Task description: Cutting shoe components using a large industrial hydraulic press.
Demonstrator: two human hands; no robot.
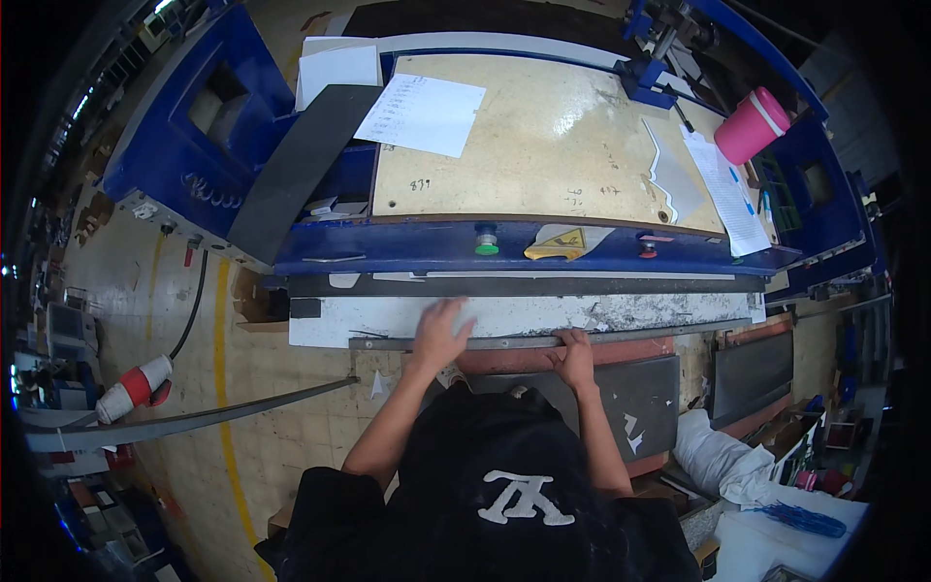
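My left hand (442, 335) rests over a long white board (543, 312), fingers stretched out and thumb apart, holding nothing I can see. My right hand (573, 360) is farther right, its fingers curled over a long grey bar (514, 340) along the board's near edge. Dark specks are scattered over the right part of the board. A small dark block (305, 307) sits at its left end. Behind the board runs a dark strip (543, 285), below the front of a blue machine (388, 245).
A green button (486, 242) and a red button (648, 249) are on the machine's front. Papers (423, 114) and a pink container (752, 127) lie on its wooden top (524, 145). A grey band (223, 414) and a red-white plug (136, 388) are at left; dark mats (640, 388) lie below.
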